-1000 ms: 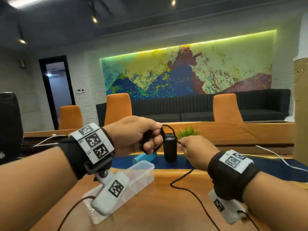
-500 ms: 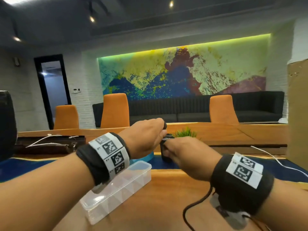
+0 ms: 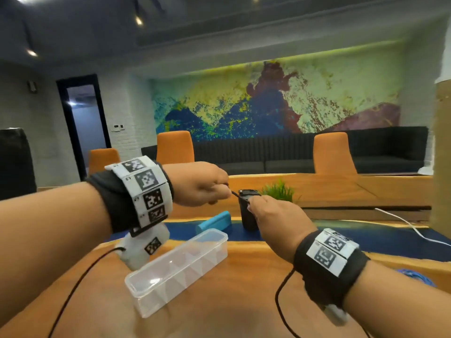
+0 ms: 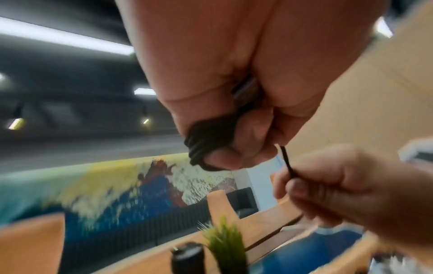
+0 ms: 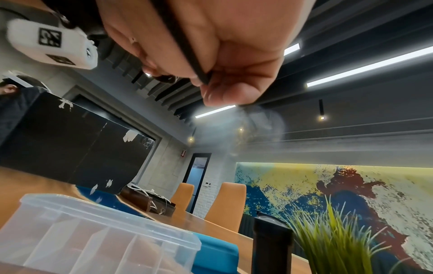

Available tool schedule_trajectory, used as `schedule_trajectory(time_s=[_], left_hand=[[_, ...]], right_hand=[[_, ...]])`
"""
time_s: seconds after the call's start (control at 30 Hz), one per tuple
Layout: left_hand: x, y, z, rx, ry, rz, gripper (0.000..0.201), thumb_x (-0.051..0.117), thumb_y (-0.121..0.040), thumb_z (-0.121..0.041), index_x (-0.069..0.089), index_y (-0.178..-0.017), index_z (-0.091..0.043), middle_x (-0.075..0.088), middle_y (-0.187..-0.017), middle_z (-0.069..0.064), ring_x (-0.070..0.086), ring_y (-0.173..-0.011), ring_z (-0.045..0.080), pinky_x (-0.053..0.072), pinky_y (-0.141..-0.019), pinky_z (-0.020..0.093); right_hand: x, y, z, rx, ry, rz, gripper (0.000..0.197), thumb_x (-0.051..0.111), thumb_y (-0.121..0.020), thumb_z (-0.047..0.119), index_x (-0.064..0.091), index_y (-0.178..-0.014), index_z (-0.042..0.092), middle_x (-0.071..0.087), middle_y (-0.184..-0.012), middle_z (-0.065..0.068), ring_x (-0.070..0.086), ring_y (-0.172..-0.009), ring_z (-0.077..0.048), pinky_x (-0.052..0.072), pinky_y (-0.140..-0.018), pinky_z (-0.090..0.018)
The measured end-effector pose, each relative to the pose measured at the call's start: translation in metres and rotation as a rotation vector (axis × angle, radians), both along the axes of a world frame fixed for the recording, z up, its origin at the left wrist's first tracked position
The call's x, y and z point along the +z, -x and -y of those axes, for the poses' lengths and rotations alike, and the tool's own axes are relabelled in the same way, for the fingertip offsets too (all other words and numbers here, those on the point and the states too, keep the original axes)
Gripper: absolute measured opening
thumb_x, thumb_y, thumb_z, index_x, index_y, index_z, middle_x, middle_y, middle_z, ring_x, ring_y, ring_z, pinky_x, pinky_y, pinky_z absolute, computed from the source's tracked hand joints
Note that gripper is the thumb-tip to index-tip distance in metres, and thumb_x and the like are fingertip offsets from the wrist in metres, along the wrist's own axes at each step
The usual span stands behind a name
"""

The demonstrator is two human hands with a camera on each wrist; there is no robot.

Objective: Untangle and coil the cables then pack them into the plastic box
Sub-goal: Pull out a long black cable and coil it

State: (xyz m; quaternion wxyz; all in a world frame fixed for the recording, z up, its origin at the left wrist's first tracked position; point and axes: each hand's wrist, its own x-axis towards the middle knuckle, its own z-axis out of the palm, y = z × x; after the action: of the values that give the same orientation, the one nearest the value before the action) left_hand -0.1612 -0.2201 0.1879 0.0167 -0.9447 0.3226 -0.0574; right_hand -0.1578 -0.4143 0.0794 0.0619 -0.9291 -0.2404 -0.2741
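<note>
My left hand (image 3: 218, 191) is raised over the wooden table (image 3: 244, 301) and grips a small coil of black cable (image 4: 201, 146) wound round its fingers. A short taut strand of the cable (image 3: 235, 194) runs from it to my right hand (image 3: 252, 204), which pinches the strand between thumb and finger. From that hand the loose remainder of the cable (image 3: 280, 289) hangs toward the table. In the right wrist view the strand (image 5: 187, 50) crosses the right palm. The clear compartmented plastic box (image 3: 178, 269) lies open on the table below my left wrist.
A black cylinder (image 3: 247, 215) and a green plant (image 3: 278, 191) stand just behind my hands. A blue piece (image 3: 214, 222) lies beyond the box. A white cable (image 3: 410, 225) and a blue bundle (image 3: 415, 276) lie at the right, beside a cardboard panel (image 3: 441, 154).
My right hand met the left hand half a second ago and has now drawn a little right, leaving a short strand between them. The left wrist has turned.
</note>
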Motion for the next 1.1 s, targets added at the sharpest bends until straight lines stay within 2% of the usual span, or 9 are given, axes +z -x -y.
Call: schedule_trajectory(time_s=[0.1,0.2,0.3,0.37,0.5,0.6,0.7,0.97,1.1], left_hand=[[-0.008,0.008,0.000,0.065,0.671,-0.501,0.031,0.047,-0.102,-0.020,0.054,-0.075,-0.006,0.053,-0.072,0.011,0.042,-0.053,0.018,0.041,-0.059,0.032],[-0.013,0.019,0.005,0.032,1.231,-0.783,0.028,0.045,-0.101,-0.021,0.049,-0.074,-0.014,0.053,-0.068,0.004,0.035,-0.043,0.009,0.042,-0.056,0.028],[-0.004,0.024,0.009,-0.191,1.781,-0.888,0.032,0.041,-0.102,-0.024,0.049,-0.073,-0.014,0.069,-0.082,0.008,0.057,-0.048,0.007,0.055,-0.059,0.025],[-0.001,0.020,0.015,-0.313,1.924,-0.816,0.033,0.037,-0.105,-0.023,0.050,-0.077,-0.011,0.072,-0.105,0.023,0.075,-0.076,0.018,0.060,-0.076,0.031],[-0.016,0.005,0.031,-0.177,1.637,-0.474,0.026,0.034,-0.108,-0.017,0.051,-0.095,-0.001,0.068,-0.119,0.026,0.072,-0.102,0.028,0.057,-0.093,0.038],[-0.034,-0.003,0.027,-0.037,0.899,0.056,0.031,0.040,-0.107,-0.027,0.053,-0.105,0.000,0.074,-0.103,0.003,0.073,-0.093,0.009,0.056,-0.086,0.039],[-0.045,-0.004,0.017,0.002,0.452,0.179,0.027,0.042,-0.105,-0.033,0.055,-0.097,-0.011,0.071,-0.081,-0.005,0.066,-0.078,0.010,0.051,-0.077,0.039],[-0.047,0.020,0.015,-0.035,0.658,-0.424,0.029,0.049,-0.098,-0.034,0.057,-0.083,-0.010,0.057,-0.073,0.002,0.047,-0.060,0.015,0.045,-0.062,0.029],[-0.040,0.030,0.028,-0.097,1.276,-0.765,0.029,0.041,-0.103,-0.022,0.049,-0.077,-0.012,0.054,-0.068,0.003,0.036,-0.045,0.010,0.046,-0.059,0.027]], right_hand=[[0.001,-0.002,-0.003,-0.017,-0.055,-0.018,0.019,0.043,-0.100,0.016,0.046,-0.118,0.022,0.059,-0.107,0.000,0.062,-0.092,-0.023,0.052,-0.076,-0.035],[0.001,-0.007,0.000,-0.036,-0.091,-0.014,0.015,0.041,-0.101,0.017,0.045,-0.115,0.022,0.060,-0.105,0.001,0.062,-0.091,-0.022,0.048,-0.073,-0.032],[-0.012,-0.009,0.003,-0.091,-0.068,-0.129,0.020,0.042,-0.099,0.012,0.048,-0.115,0.022,0.060,-0.109,-0.002,0.062,-0.097,-0.025,0.052,-0.082,-0.039],[-0.024,-0.005,-0.003,-0.072,-0.040,-0.241,0.024,0.045,-0.098,0.011,0.051,-0.117,0.024,0.060,-0.112,-0.001,0.062,-0.101,-0.024,0.052,-0.087,-0.040],[-0.018,0.021,-0.024,0.098,0.121,-0.387,0.020,0.046,-0.100,0.018,0.054,-0.117,0.026,0.060,-0.109,-0.001,0.060,-0.098,-0.023,0.053,-0.086,-0.038],[0.000,0.044,-0.024,0.246,0.114,-0.329,0.017,0.043,-0.103,0.025,0.055,-0.115,0.023,0.062,-0.107,0.000,0.059,-0.096,-0.019,0.052,-0.085,-0.036],[0.016,0.052,-0.008,0.332,-0.021,-0.190,0.018,0.042,-0.103,0.029,0.057,-0.103,0.020,0.059,-0.092,0.002,0.053,-0.081,-0.016,0.048,-0.076,-0.036],[0.028,0.002,0.025,0.268,-0.420,0.134,0.018,0.047,-0.101,0.022,0.063,-0.097,0.014,0.062,-0.084,0.002,0.055,-0.079,-0.019,0.046,-0.071,-0.039],[0.010,-0.016,0.016,0.205,-0.582,0.045,0.020,0.046,-0.102,0.020,0.062,-0.094,0.014,0.062,-0.083,-0.001,0.056,-0.078,-0.020,0.044,-0.070,-0.036]])
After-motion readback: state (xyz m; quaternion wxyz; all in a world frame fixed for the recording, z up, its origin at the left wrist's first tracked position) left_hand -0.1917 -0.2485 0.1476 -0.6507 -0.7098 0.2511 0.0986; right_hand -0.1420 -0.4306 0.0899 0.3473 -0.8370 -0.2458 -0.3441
